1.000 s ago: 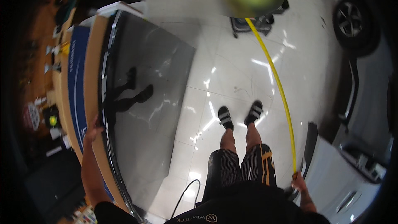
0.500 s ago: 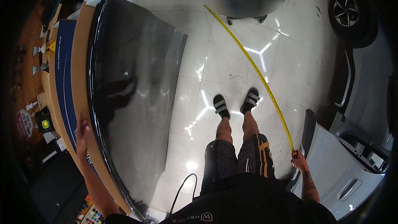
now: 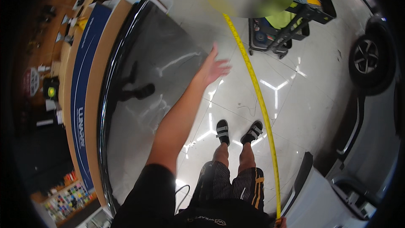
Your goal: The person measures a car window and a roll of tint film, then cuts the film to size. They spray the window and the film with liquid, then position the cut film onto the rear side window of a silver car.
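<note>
A long yellow measuring tape [image 3: 256,80] is drawn out in a bowed line over the floor, reaching to the far side of the view. At the lower edge my right hand [image 3: 280,222], mostly cut off, is closed around its near end. My left arm is stretched forward, and my left hand [image 3: 213,68] is open with fingers spread, holding nothing, a little left of the tape and apart from it. Left of me a sheet of dark glossy film [image 3: 143,139] hangs down beside a long cardboard box [image 3: 98,101]; my left forearm passes in front of the film.
A blue box [image 3: 82,84] lies along the cardboard box on the left. A black wheeled cart [image 3: 270,38] with cloths and tools stands ahead, partly blurred. On the right is a car with its wheel [image 3: 366,59] and an open door [image 3: 316,198]. A cable [image 3: 182,192] lies near my legs.
My left hand has left the boxes and swung right and forward toward the tape. In the view, my right hand with the tape has sunk to the lower edge. More of the cart shows.
</note>
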The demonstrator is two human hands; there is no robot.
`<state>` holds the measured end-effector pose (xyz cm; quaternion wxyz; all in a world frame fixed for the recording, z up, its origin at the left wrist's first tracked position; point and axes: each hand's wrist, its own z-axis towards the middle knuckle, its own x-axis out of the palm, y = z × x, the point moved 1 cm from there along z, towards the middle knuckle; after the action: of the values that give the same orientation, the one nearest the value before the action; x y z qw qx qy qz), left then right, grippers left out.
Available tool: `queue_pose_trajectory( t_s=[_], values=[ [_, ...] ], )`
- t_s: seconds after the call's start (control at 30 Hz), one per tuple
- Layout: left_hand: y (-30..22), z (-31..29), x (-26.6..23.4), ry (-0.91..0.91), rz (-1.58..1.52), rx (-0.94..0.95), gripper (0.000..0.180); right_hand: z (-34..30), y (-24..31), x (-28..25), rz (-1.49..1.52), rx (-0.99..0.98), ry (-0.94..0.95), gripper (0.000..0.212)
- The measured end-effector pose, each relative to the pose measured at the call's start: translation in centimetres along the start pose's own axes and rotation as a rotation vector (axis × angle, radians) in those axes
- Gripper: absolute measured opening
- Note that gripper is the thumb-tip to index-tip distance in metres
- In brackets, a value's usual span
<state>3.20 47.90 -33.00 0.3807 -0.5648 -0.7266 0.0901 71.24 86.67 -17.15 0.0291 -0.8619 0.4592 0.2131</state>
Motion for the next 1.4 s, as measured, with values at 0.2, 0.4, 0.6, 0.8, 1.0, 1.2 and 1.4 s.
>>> queue_pose_trajectory(
  t_s=[0.2,0.4,0.6,0.8,1.0,1.2,1.4],
  values=[
    [-9.7,4.0,7.1,0.093,-0.450,0.335,0.031,-2.7,-4.8,-1.2,0.034,-0.097,-0.121,0.027],
    [-26.5,-6.8,3.8,0.307,0.015,0.616,0.010,2.7,-11.5,-3.5,-0.016,-0.072,-0.045,0.052],
    [-37.8,-24.0,-6.7,-0.221,0.218,0.912,0.031,11.0,-10.9,-6.8,-0.170,-0.222,-0.129,0.051],
    [-36.1,-36.9,-13.3,-0.806,0.500,0.916,0.028,16.5,-7.8,-8.7,-0.265,-0.173,-0.104,0.049],
    [-30.2,-43.9,-18.2,-0.954,0.652,0.879,0.023,21.4,-3.7,-8.0,-0.512,-0.127,-0.049,0.048],
    [-16.6,-42.0,-16.4,-1.081,0.924,0.924,0.032,27.1,3.5,-5.6,-0.757,0.008,-0.018,0.037],
    [-10.2,-35.3,-19.8,-1.153,1.293,0.757,0.019,33.3,10.9,-0.1,-0.917,-0.405,0.131,0.037]
  ],
)
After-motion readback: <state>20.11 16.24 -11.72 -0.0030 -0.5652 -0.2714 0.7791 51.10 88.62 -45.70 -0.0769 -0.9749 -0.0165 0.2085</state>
